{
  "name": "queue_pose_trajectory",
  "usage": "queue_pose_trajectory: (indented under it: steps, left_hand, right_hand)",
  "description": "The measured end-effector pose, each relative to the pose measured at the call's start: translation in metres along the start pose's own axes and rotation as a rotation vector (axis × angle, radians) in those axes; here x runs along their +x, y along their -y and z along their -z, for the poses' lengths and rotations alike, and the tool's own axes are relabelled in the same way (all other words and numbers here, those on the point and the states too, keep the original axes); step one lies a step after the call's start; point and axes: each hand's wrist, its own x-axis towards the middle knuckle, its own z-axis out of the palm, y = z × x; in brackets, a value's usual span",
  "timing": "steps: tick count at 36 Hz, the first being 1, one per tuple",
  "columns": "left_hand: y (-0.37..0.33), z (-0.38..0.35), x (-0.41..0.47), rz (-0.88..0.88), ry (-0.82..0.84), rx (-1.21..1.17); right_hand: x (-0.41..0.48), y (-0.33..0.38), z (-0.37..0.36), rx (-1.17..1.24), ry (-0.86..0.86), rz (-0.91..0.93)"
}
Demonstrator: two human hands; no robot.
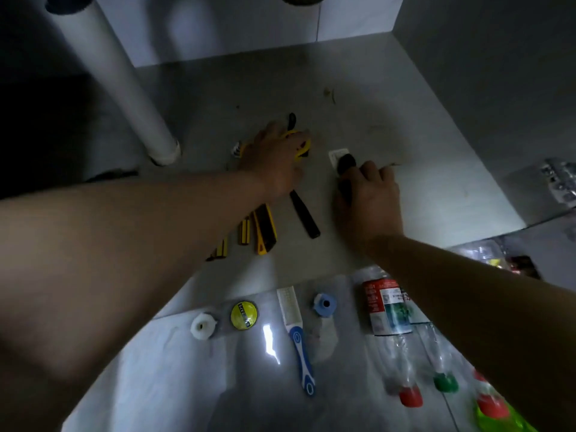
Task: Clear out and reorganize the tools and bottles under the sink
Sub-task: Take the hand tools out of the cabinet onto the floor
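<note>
Smooth grey cabinet floor, dim and boxed by flat pale walls; a round white pipe slants down at left. Clear labelled bottles lie on glossy tiles in front. Mid-floor, the left hand curls over a yellow-and-black tool; just beside it, the right hand grips a black-handled tool
</note>
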Motion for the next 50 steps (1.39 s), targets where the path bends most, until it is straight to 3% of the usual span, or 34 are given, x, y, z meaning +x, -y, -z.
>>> queue_pose_trajectory:
  steps: [4, 10, 13, 18, 21, 27, 31, 36, 41, 50]
  left_hand:
    - [-0.004, 0.0, 0.024, 0.056, 0.176, 0.052]
    - [-0.014, -0.004, 0.012, 0.043, 0.048, 0.092]
    - [-0.012, -0.003, -0.003, 0.008, 0.067, 0.0]
    - [-0.016, 0.017, -0.051, -0.076, -0.068, -0.245]
    - [-0.021, 0.03, -0.101, -0.134, 0.045, -0.486]
    - [-0.011, 0.01, -0.208, -0.18, 0.298, -0.375]
    - [0.004, -0.032, -0.259, -0.161, 0.456, -0.268]
    - [0.03, -0.072, -0.285, -0.02, 0.534, -0.236]
    - [0.035, -0.092, -0.28, 0.133, 0.452, -0.248]
    - [0.037, -0.096, -0.274, 0.107, 0.48, -0.124]
  right_hand:
    - [-0.008, -0.01, 0.003, 0.058, 0.034, 0.014]
    - [-0.016, -0.018, 0.018, 0.303, 0.065, -0.055]
    - [-0.023, -0.024, 0.025, 0.355, 0.085, -0.1]
    - [-0.04, -0.029, 0.047, 0.429, 0.176, -0.067]
    - [-0.055, -0.024, 0.067, 0.528, 0.257, -0.083]
    - [-0.11, -0.007, 0.087, 0.693, 0.644, -0.023]
    - [-0.156, -0.004, 0.067, 0.514, 0.888, 0.054]
    - [-0.187, -0.006, 0.036, 0.301, 0.975, 0.0]
    - [-0.188, -0.006, 0.019, 0.224, 0.917, -0.013]
    - [-0.187, 0.003, 0.017, 0.192, 0.847, 0.06]
